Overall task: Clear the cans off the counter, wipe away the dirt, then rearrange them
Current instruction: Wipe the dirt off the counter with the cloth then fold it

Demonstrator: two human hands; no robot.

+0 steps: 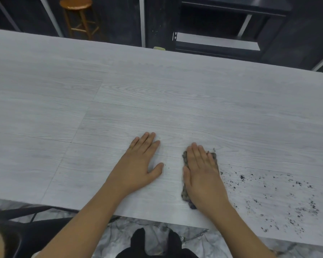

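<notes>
A person's right hand (201, 175) is lying flat, fingers straight, pressing a crumpled, mottled grey-brown cloth (186, 196) onto the pale wood-grain counter (157, 101) near its front edge. The left hand (140, 162) is resting just beside it, palm down, fingers relaxed and holding nothing. Black, gritty specks of dirt (287, 198) are lying scattered to the right of the cloth. Beyond the counter, a round-topped wooden stool (76, 13) and dark shelving (231, 25) are standing.

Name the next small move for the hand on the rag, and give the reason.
Probably sweep the right hand, pressing flat on the mottled grey rag, rightward: the black dirt specks lie right of it on the pale wood-grain counter.
</notes>
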